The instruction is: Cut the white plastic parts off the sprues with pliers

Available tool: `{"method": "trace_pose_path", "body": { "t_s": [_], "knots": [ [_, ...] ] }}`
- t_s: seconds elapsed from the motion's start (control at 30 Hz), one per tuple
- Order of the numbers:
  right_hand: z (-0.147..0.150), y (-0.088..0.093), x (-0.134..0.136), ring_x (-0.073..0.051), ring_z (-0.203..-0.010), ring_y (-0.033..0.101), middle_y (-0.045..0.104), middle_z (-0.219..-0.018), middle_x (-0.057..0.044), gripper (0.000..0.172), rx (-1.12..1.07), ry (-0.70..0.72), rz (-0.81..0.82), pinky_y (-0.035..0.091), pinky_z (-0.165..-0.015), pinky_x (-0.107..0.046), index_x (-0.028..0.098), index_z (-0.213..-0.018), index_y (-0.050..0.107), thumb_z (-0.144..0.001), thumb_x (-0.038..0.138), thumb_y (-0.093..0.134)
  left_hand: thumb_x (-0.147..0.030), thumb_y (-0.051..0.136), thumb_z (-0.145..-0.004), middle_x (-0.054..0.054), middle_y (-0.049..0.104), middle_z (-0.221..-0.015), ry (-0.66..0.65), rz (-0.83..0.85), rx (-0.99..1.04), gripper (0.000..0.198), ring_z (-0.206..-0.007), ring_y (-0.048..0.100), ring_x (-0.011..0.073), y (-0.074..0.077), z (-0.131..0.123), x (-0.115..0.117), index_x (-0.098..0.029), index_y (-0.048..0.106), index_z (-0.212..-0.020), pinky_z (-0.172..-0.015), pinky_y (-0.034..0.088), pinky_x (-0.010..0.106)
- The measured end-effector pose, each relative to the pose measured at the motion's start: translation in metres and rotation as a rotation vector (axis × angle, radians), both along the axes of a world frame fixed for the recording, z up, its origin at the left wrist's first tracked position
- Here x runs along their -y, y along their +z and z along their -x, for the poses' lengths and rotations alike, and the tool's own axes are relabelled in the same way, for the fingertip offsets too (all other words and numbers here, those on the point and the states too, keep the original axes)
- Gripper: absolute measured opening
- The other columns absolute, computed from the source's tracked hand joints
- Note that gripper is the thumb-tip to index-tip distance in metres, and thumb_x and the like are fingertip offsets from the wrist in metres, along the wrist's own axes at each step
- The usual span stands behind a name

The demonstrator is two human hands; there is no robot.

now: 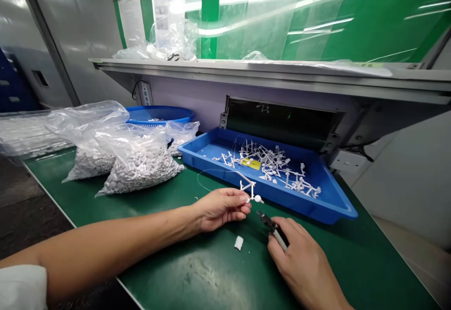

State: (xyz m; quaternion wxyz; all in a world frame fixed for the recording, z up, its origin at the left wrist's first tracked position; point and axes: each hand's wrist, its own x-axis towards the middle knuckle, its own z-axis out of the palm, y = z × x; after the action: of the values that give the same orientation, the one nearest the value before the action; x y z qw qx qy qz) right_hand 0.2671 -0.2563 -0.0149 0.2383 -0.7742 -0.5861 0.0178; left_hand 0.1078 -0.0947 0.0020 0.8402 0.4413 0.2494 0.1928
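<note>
Between the thumb and fingers of my left hand (223, 208) is a white plastic sprue (252, 189), a thin branched piece with a round tab at its right end. My right hand (305, 258) is wrapped round a pair of side cutters (273, 229), whose dark jaws point up and left, a short way from the sprue and apart from it. On the green mat below the hands lies a small white plastic piece (238, 243). Beyond the hands, a blue tray (310, 210) holds many tangled white sprues (271, 157).
Clear bags of small white parts (141, 171) stand at the left, with a blue basket (160, 112) behind them. Above the tray a dark panel (282, 120) sits under a metal shelf (268, 71). A white socket box (347, 160) is at the right.
</note>
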Motion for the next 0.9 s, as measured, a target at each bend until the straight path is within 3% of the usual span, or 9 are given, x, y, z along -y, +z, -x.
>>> {"method": "trace_pose_path", "body": {
  "t_s": [0.13,0.53,0.9],
  "knots": [
    [0.004,-0.002,-0.002,-0.023,-0.100,0.060,0.064,-0.109,-0.003,0.028,0.029,-0.015,-0.022,0.049,-0.078,-0.034,0.028,-0.111,0.059,-0.090,0.037,0.043,-0.019,0.078,-0.075,0.005,0.066,-0.084,-0.036,0.156,0.044,0.024,-0.066,0.065,0.0085,-0.011,0.003,0.015,-0.010,0.064,-0.092,-0.058,0.056,0.015],
    [-0.006,-0.012,-0.005,-0.023,-0.101,0.061,0.065,-0.111,-0.002,0.030,0.075,0.039,-0.048,0.052,-0.080,-0.035,0.029,-0.113,0.059,-0.088,0.038,0.046,-0.021,0.079,-0.075,0.006,0.065,-0.080,-0.098,0.157,0.105,0.020,-0.062,0.063,0.0074,-0.015,0.001,0.017,-0.008,0.066,-0.086,-0.056,0.056,0.015],
    [-0.003,-0.008,-0.002,-0.020,-0.096,0.064,0.066,-0.109,0.001,0.030,0.000,0.004,0.017,0.052,-0.075,-0.027,0.032,-0.110,0.063,-0.088,0.040,0.045,-0.019,0.079,-0.075,0.006,0.066,-0.079,-0.105,0.146,0.087,0.020,-0.060,0.062,0.0064,-0.015,0.000,0.019,-0.007,0.066,-0.085,-0.055,0.055,0.014]
  ]
}}
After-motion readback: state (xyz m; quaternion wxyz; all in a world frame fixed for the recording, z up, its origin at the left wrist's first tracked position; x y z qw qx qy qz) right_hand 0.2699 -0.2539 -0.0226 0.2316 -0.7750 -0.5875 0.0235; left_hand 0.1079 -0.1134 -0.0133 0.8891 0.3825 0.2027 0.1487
